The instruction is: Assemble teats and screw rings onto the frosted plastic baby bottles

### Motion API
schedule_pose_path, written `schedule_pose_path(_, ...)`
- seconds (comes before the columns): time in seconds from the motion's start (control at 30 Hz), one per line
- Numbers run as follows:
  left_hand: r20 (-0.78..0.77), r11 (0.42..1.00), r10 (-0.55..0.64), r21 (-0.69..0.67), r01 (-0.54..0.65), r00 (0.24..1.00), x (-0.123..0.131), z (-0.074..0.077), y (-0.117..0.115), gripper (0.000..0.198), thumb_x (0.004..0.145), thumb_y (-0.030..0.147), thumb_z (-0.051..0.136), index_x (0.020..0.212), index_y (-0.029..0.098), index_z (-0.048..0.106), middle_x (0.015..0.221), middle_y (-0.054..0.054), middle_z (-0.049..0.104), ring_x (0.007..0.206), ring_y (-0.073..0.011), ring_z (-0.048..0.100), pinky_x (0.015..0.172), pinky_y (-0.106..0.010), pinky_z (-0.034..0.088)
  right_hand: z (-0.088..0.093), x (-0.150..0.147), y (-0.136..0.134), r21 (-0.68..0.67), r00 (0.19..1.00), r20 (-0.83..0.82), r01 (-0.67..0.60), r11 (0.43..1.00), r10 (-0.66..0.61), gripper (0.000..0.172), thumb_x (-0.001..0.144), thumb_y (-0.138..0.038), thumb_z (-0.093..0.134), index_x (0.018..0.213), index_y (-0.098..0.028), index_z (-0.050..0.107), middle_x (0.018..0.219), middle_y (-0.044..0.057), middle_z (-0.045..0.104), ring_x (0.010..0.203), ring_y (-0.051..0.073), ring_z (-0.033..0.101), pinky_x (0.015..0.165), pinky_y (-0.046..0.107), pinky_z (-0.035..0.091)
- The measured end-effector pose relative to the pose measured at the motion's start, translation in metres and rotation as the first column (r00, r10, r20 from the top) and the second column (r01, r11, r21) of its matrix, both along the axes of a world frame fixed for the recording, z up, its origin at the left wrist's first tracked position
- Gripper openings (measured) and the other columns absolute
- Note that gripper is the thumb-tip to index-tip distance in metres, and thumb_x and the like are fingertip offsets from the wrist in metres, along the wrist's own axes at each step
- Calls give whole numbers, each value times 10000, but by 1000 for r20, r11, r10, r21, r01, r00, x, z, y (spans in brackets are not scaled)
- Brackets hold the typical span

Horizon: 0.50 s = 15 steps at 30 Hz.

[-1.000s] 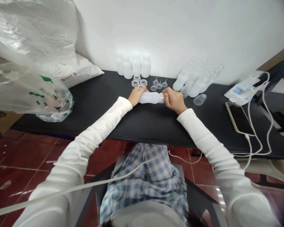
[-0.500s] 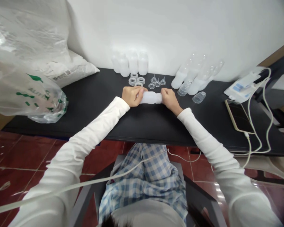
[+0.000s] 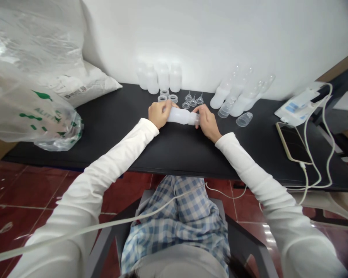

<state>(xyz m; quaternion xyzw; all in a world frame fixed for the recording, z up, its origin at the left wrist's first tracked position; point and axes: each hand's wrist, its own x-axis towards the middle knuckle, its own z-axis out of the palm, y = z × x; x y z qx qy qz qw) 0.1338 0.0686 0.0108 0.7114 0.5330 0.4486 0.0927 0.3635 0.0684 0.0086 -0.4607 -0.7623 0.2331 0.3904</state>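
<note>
A frosted white baby bottle (image 3: pixel 178 115) lies sideways in the air above the black table, its neck end to the right and slightly lower. My left hand (image 3: pixel 159 113) is closed around its base end. At the other end, the fingers of my right hand (image 3: pixel 208 121) grip the translucent screw ring (image 3: pixel 193 118) on the neck; whether a teat sits in it is hidden by the fingers. Just behind the bottle are several clear silicone teats (image 3: pixel 193 101). Loose screw rings (image 3: pixel 173 98) lie beyond my left hand, partly covered by it.
Several open bottles (image 3: pixel 163 79) stand against the wall. To the right are capped bottles (image 3: pixel 219 96) and clear domed caps (image 3: pixel 244 119). A phone (image 3: pixel 294 143) with a cable, a white box (image 3: pixel 297 106) and plastic bags (image 3: pixel 46 112) occupy the table (image 3: pixel 174 158) ends.
The bottle's base end has risen a little, so it now slants down to the right. My right fingers have shifted around the ring, showing more of it.
</note>
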Motion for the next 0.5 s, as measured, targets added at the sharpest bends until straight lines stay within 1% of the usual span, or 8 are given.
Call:
schedule_pose_path(0.07,117,994,54,-97,-43,992,-1,-5,9,613,1070,525,288,1056,180,795,925,-77,799,985,-228,738,917,-320,536,0,2,0,103,1000,18,3,995,-5,556,1031,-704,256,1143,-256,566,781,9,646,695,213,636,779,376,515)
schedule_pose_path(0.13,211,984,85,-173,-48,974,-2,-9,18,622,1067,515,295,1040,155,802,915,-87,798,970,-239,738,924,-331,540,1,4,1,172,997,80,-28,985,15,518,1020,-685,332,1213,-253,543,873,25,666,737,224,637,787,384,516)
schedule_pose_path(0.23,262,981,43,-196,9,964,-2,-9,21,619,1063,518,307,1016,154,805,876,-79,793,905,-224,735,900,-319,547,2,7,4,173,990,139,-41,984,16,458,1019,-636,373,1209,-255,541,890,31,660,726,226,625,774,385,515)
schedule_pose_path(0.3,207,984,3,-173,34,978,-1,-7,16,620,1061,532,308,1010,164,804,859,-71,789,876,-215,731,876,-311,546,1,9,6,151,992,127,-25,988,6,412,1027,-611,368,1159,-266,550,875,25,648,732,223,627,774,382,516)
schedule_pose_path(0.37,90,989,-9,-149,22,996,0,-4,7,626,1061,537,300,1009,166,802,858,-74,785,865,-215,730,844,-312,538,1,10,8,139,997,80,-3,990,-8,389,1040,-597,343,1083,-272,551,879,26,643,765,222,632,786,383,521)
schedule_pose_path(0.43,-41,993,4,-121,-9,999,0,-2,-1,628,1065,515,284,1017,163,801,853,-85,779,860,-217,729,819,-311,525,1,9,9,125,999,25,22,992,-25,386,1047,-586,325,1000,-269,538,887,31,638,799,219,628,799,388,528)
schedule_pose_path(0.5,-156,996,31,-76,-43,987,-1,-2,-5,626,1068,482,266,1020,161,801,832,-95,770,845,-214,725,795,-307,512,3,8,10,95,999,-17,42,995,-41,373,1043,-572,339,914,-264,506,849,25,609,797,212,607,799,389,531)
